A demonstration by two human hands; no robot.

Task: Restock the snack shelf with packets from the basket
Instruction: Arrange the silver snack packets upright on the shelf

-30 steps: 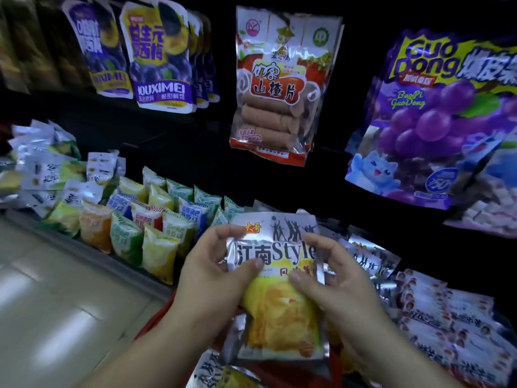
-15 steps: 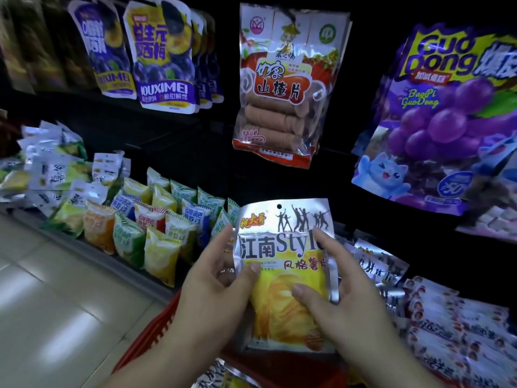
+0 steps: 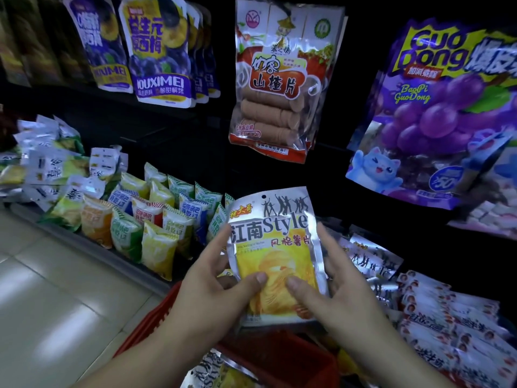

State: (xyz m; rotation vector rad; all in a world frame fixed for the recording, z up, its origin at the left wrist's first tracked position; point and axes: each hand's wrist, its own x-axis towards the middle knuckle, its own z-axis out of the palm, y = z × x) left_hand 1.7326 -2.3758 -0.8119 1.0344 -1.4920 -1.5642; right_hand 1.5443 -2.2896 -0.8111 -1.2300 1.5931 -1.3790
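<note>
A silver and yellow crisp packet (image 3: 275, 247) is held upright in front of the lower shelf. My left hand (image 3: 215, 287) grips its left edge, thumb on the front. My right hand (image 3: 335, 287) grips its right edge, thumb on the front too. Below them is the red basket (image 3: 279, 357), with another silver packet (image 3: 207, 371) lying in it. On the shelf just behind and right of the held packet lie matching silver packets (image 3: 369, 259).
Small colourful snack bags (image 3: 145, 219) fill the lower shelf at left. White and red packets (image 3: 453, 326) lie at right. Above hang purple plum bags (image 3: 159, 49), a hawthorn roll bag (image 3: 282, 79) and a purple grape bag (image 3: 436, 107). Pale floor tiles (image 3: 56, 289) are at left.
Both hands have lifted the crisp packet up and away from the basket towards the shelf; their thumbs now sit lower on its front.
</note>
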